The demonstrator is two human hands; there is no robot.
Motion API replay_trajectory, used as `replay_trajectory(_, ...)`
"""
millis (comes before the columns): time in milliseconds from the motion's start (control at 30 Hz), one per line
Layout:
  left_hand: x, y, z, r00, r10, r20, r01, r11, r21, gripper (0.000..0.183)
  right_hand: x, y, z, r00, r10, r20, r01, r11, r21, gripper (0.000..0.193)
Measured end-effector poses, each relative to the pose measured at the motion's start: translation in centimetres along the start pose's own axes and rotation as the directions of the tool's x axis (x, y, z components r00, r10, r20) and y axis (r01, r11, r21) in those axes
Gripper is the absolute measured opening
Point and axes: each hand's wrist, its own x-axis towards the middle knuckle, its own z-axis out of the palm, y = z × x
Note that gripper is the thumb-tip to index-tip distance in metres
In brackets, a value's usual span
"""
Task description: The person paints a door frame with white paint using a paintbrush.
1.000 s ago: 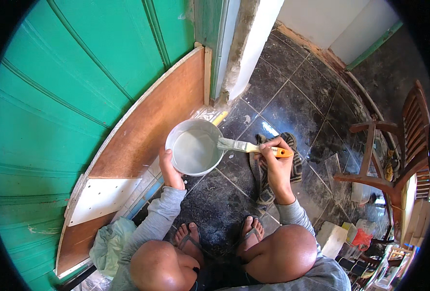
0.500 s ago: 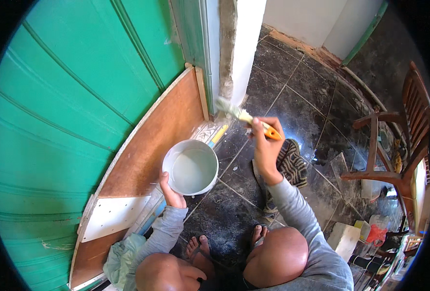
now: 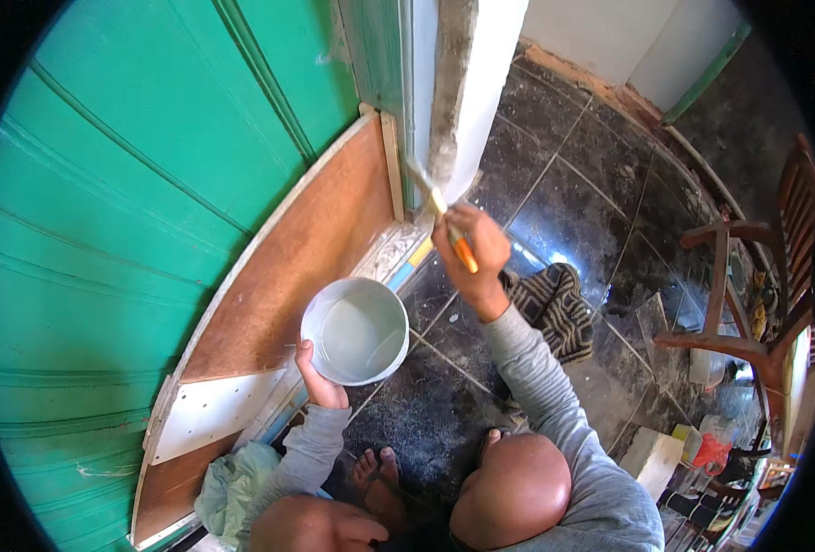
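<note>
My left hand [image 3: 322,379] grips a white plastic tub [image 3: 392,317] by its near left side, thumb up against the outer wall. Whitish liquid [image 3: 364,333] lies in the bottom of it. In my right hand [image 3: 481,253] is a paintbrush [image 3: 439,201] with an orange and yellow handle, slanting up to the left. Its bristles are blurred and sit at the low part of the door frame [image 3: 417,110], beside the rough grey edge [image 3: 451,87] of the white wall [image 3: 493,78]. Whether they touch it, I cannot tell.
A green panelled door [image 3: 141,184] with a brown board [image 3: 306,267] along its base fills the left. Dark tiles [image 3: 527,110] cover the floor. A patterned cloth [image 3: 555,308] lies beside my right forearm. At right stand a wooden chair [image 3: 748,340] and a pale block [image 3: 651,460].
My right hand has moved left and slightly down, and the paintbrush has turned steeper, its bristles now at the frame. The tub has shifted slightly left and down, still in my left hand.
</note>
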Motion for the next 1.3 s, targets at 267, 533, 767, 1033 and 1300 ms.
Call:
replay_trajectory(267,0.0,-0.2,0.8,1.000,-0.014,-0.015,0.014,1.000,-0.003,0.059,0.4,1.9,1.0,0.997,-0.041,0.069,0.043,0.999,-0.017,0.021)
replay_trajectory(533,-0.2,0.1,-0.9,0.999,-0.017,0.031,0.017,1.000,0.013,0.057,3.2,-1.1,0.7,0.989,-0.131,-0.070,0.132,0.991,0.018,0.023)
replay_trajectory(767,-0.3,0.1,-0.5,0.998,-0.041,0.051,0.044,0.998,-0.047,0.057,-2.7,-0.2,0.1,0.980,0.023,0.198,-0.013,0.999,-0.049,0.020)
replay_trajectory(1033,-0.5,0.6,0.3,1.000,-0.007,-0.017,0.007,1.000,-0.013,0.059,0.0,0.2,1.7,0.996,-0.062,0.060,0.064,0.997,-0.031,0.022)
replay_trajectory(1300,-1.1,1.4,0.2,0.998,-0.044,0.036,0.044,0.999,-0.009,0.061,1.4,-1.0,1.0,0.998,-0.055,0.015,0.055,0.998,0.002,0.023)
